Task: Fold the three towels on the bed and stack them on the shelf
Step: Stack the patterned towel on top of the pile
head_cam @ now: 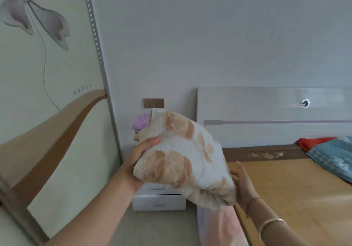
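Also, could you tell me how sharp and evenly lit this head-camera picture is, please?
Head view: soft, even daylight with no glare; the wide lens bows the grey wardrobe frame; the white towel with tan patches and both hands, left hand and right hand, look slightly smeared; the white headboard shows horizontal motion streaks.

White towel (182,156) with tan-orange leaf print, folded into a thick, rumpled bundle, held in the air, tilted down to the right, above the near-left corner of the bed (285,184).

1 towel (182,156), 2 hands (137,162)
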Demonstrator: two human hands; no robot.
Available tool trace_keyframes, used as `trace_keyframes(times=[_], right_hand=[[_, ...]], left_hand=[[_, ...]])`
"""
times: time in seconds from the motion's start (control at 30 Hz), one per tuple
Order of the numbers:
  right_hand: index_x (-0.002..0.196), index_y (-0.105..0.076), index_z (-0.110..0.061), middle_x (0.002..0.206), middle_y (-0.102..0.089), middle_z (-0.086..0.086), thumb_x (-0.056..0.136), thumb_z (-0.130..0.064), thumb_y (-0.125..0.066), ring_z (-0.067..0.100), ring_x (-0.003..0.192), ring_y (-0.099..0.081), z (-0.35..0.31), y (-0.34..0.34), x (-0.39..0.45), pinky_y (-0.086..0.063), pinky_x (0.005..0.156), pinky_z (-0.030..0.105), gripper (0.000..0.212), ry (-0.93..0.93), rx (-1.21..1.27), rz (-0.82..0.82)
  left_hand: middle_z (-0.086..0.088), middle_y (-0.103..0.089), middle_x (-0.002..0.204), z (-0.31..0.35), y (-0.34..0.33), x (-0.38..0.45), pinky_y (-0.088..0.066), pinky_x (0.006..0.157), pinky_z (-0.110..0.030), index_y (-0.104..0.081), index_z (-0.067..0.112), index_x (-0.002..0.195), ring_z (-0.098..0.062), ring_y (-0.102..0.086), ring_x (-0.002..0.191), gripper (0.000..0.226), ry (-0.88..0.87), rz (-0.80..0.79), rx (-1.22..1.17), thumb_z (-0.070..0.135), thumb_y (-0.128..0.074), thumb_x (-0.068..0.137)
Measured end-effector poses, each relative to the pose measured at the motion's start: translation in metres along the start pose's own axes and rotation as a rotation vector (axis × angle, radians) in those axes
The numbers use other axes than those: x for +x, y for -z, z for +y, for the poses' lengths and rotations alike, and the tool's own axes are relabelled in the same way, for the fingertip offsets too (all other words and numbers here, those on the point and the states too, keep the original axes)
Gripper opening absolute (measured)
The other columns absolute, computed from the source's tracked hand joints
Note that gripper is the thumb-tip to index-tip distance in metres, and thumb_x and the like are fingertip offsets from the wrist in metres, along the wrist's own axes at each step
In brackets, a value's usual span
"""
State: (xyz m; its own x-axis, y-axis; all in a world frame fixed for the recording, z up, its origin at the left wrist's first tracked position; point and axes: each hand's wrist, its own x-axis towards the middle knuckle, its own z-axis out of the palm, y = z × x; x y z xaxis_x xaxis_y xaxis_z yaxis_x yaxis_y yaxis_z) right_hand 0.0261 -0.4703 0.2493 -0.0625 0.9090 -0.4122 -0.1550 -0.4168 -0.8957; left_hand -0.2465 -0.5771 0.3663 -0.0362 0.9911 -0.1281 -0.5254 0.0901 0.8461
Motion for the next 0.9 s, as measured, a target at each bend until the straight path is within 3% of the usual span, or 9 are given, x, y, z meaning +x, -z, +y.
trace_keyframes(times=[0.07,0.17,0.33,0.4,0.5,0.63,0.7,0.8,0.9], right_hand=[[0.109,-0.059,-0.002,0.090,-0.068,0.017,0.088,-0.059,-0.048,0.033,0.093,-0.062,-0.018,-0.017,0.046,-0.048,0.088,0.041,0.061,-0.069,0.036,-0.087],[0.113,-0.064,-0.007,0.108,-0.069,0.019,0.090,-0.061,-0.044,0.033,0.103,-0.064,-0.053,-0.048,0.107,-0.049,0.081,0.040,0.062,-0.119,0.014,-0.259],[0.116,-0.064,-0.017,0.100,-0.075,0.006,0.092,-0.049,-0.048,0.017,0.086,-0.072,-0.119,-0.102,0.209,-0.048,0.078,0.037,0.043,-0.016,-0.059,-0.409],[0.116,-0.063,-0.015,0.100,-0.074,0.006,0.092,-0.048,-0.049,0.016,0.088,-0.072,-0.143,-0.120,0.249,-0.048,0.080,0.037,0.043,-0.018,-0.027,-0.421],[0.122,-0.062,-0.013,0.110,-0.071,0.013,0.088,-0.054,-0.055,0.025,0.101,-0.068,-0.170,-0.140,0.299,-0.047,0.097,0.044,0.054,-0.085,-0.028,-0.454],[0.116,-0.064,-0.010,0.110,-0.071,0.014,0.087,-0.055,-0.054,0.024,0.097,-0.070,-0.191,-0.167,0.347,-0.049,0.093,0.041,0.054,-0.129,-0.074,-0.518],[0.120,-0.062,-0.010,0.112,-0.071,0.013,0.087,-0.055,-0.054,0.023,0.101,-0.069,-0.196,-0.181,0.368,-0.049,0.094,0.040,0.055,-0.113,-0.099,-0.510],[0.122,-0.060,-0.013,0.110,-0.071,0.011,0.081,-0.056,-0.062,0.024,0.102,-0.068,-0.199,-0.198,0.406,-0.050,0.095,0.040,0.060,-0.070,-0.113,-0.409],[0.125,-0.058,-0.016,0.110,-0.071,0.009,0.047,-0.070,-0.080,0.027,0.101,-0.069,-0.196,-0.211,0.440,-0.051,0.095,0.044,0.098,-0.040,-0.165,-0.242]], left_hand=[[-0.014,-0.064,0.124,0.002,0.017,0.036,-0.055,0.081,-0.044,-0.056,0.014,0.131,-0.033,-0.063,0.111,0.051,-0.039,0.046,-0.030,0.028,-0.065,0.083],[-0.017,-0.065,0.121,0.012,0.034,0.096,-0.057,0.078,-0.045,-0.057,0.010,0.129,-0.035,-0.065,0.107,0.047,-0.097,0.143,-0.079,0.027,-0.058,0.085],[-0.015,-0.067,0.119,0.049,0.048,0.210,-0.056,0.082,-0.047,-0.060,0.011,0.124,-0.034,-0.066,0.105,0.041,-0.071,0.232,-0.095,0.027,-0.060,0.085],[-0.013,-0.070,0.114,0.065,0.057,0.248,-0.058,0.077,-0.045,-0.062,0.012,0.119,-0.032,-0.069,0.100,0.038,-0.059,0.251,-0.095,0.027,-0.059,0.084],[-0.012,-0.071,0.110,0.078,0.077,0.293,-0.057,0.075,-0.043,-0.063,0.013,0.119,-0.031,-0.070,0.097,0.040,-0.040,0.296,-0.087,0.029,-0.062,0.083],[-0.012,-0.065,0.123,0.094,0.108,0.354,-0.055,0.082,-0.045,-0.061,0.013,0.126,-0.032,-0.065,0.108,0.045,-0.038,0.327,-0.102,0.032,-0.062,0.086],[-0.011,-0.067,0.120,0.104,0.122,0.385,-0.057,0.077,-0.044,-0.065,0.013,0.121,-0.030,-0.067,0.104,0.040,-0.036,0.324,-0.106,0.033,-0.061,0.087],[-0.007,-0.074,0.099,0.119,0.144,0.436,-0.060,0.068,-0.037,-0.077,0.013,0.096,-0.024,-0.072,0.087,0.028,0.024,0.307,-0.051,0.033,-0.058,0.090],[-0.007,-0.073,0.099,0.125,0.182,0.484,-0.059,0.072,-0.035,-0.071,0.013,0.104,-0.023,-0.072,0.086,0.034,0.146,0.327,0.072,0.038,-0.065,0.082]])
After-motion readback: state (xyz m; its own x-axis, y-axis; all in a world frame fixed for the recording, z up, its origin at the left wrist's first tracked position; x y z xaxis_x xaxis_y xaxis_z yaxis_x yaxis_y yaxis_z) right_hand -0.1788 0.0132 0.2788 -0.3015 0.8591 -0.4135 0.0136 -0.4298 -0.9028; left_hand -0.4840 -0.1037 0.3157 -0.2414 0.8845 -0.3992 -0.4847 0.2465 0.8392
